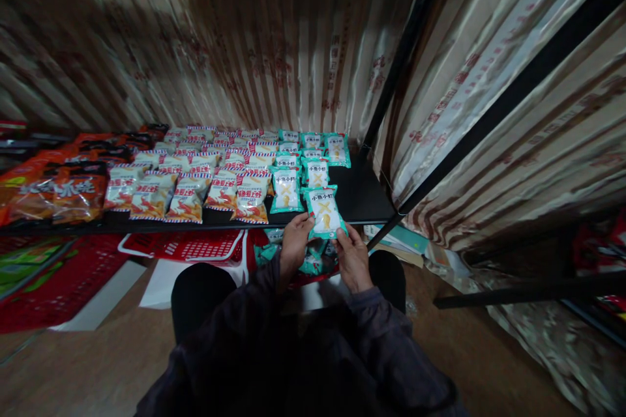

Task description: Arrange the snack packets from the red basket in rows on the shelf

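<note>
Between my two hands is a teal and white snack bag [323, 212], its printed front facing up at the shelf's front edge. My left hand [294, 242] pinches the bag's lower left side. At its lower right corner, my right hand [353, 257] grips it with thumb and fingers. Just behind stand rows of matching teal snack bags [286, 187] on the black shelf [364, 192]. More teal bags [313, 262] lie in a red basket below my hands, partly hidden by them.
White and orange snack bags [188, 195] fill the shelf's middle, with orange bags [78, 189] farther left. Red baskets [190, 246] sit below the shelf. A black post [391, 78] rises at the shelf's right end. Printed plastic sheeting [293, 45] hangs behind.
</note>
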`<state>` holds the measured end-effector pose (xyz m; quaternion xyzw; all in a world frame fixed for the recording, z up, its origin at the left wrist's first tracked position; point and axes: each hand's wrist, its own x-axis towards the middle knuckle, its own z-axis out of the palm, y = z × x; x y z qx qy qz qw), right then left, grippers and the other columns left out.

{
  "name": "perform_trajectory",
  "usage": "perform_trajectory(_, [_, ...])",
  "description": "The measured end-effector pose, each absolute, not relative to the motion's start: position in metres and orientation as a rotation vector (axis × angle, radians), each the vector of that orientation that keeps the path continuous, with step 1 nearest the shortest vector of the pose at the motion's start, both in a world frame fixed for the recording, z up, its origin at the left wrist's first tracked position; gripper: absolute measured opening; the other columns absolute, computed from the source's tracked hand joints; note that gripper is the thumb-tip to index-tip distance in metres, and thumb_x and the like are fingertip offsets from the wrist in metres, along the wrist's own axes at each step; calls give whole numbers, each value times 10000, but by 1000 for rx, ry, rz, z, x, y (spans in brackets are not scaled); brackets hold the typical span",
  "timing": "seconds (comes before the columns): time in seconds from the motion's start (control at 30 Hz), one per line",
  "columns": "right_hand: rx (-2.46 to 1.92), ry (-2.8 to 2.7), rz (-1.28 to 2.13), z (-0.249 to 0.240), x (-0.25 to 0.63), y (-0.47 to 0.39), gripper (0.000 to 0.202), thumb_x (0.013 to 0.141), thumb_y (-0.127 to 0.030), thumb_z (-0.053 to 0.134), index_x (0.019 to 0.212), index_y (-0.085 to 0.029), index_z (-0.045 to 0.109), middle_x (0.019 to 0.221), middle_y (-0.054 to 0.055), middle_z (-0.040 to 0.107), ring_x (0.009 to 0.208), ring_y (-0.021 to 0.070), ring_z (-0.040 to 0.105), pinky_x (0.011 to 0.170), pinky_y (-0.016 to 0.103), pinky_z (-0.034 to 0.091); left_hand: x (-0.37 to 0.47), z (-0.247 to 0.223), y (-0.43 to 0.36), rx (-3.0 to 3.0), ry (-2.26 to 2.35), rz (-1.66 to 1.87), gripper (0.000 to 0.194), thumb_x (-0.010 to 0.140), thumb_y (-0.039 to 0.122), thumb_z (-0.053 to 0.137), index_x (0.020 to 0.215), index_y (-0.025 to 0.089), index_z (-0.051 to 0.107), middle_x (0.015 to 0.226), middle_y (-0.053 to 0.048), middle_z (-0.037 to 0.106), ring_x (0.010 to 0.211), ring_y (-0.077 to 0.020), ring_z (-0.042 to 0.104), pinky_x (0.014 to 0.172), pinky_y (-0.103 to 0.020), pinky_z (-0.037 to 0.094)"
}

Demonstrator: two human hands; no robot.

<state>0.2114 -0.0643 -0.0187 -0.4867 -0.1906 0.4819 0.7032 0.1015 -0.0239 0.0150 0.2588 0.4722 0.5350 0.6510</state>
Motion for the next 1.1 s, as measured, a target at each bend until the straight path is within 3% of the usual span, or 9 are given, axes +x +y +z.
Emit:
perform_trajectory(0.23, [-1033, -434, 1173, -18, 215, -64, 317, 611, -362, 822, 852, -235, 660, 883, -6, 713, 791, 127, 664, 690, 226, 565, 105, 19, -24, 599, 1092, 1257, 401, 616, 293, 813, 914, 174, 573, 701, 13, 661, 682, -153, 648, 661, -287, 524])
perform_trajectory(0.5, [-1115, -502, 1123, -11, 220, -67, 390, 616, -377, 796, 959, -236, 676, 817, -23, 678, 620, 96, 577, 579, 223, 505, 106, 26, -21, 549, 1147, 1154, 271, 658, 190, 758, 841, 176, 559, 689, 17, 643, 684, -150, 642, 637, -282, 525])
perform_trajectory(0.7, [-1310, -1072, 639, 3, 226, -76, 347, 800, -395, 647, 1098, -227, 701, 974, 44, 657, 878, 189, 592, 813, 326, 486, 103, 31, -20, 688, 1087, 1170, 267, 651, 223, 738, 896, 176, 644, 795, -29, 692, 739, -167, 651, 676, -266, 478])
perform_trajectory(0.9, [-1364, -1339, 378, 9, 223, -78, 325, 880, -320, 532, 1150, -251, 699, 883, 45, 601, 807, 185, 565, 757, 319, 476, 105, 28, -21, 675, 1076, 1258, 475, 668, 196, 714, 1105, 208, 530, 837, -3, 664, 727, -139, 642, 695, -270, 491])
perform_trajectory(1.1, [-1385, -1600, 121, 2, 217, -83, 376, 890, -175, 470, 1198, -235, 677, 803, 35, 561, 731, 165, 536, 674, 286, 448, 101, 22, -20, 650, 1060, 1194, 177, 720, 255, 676, 859, 168, 607, 803, -20, 657, 739, -135, 632, 713, -265, 503])
